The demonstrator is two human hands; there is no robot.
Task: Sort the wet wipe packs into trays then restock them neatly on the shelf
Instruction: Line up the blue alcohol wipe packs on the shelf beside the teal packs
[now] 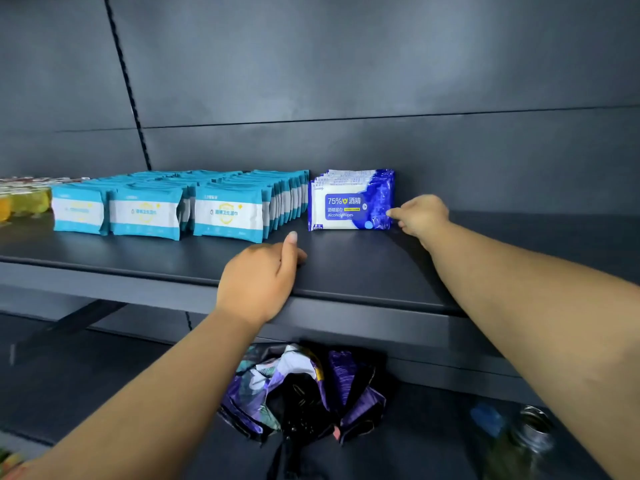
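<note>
Touching blue alcohol wipe packs (351,200) on shelf (346,271): right hand (420,214).

Upright blue alcohol wipe packs (351,200) stand beside three teal pack rows (180,206) on the shelf (346,271).
</note>
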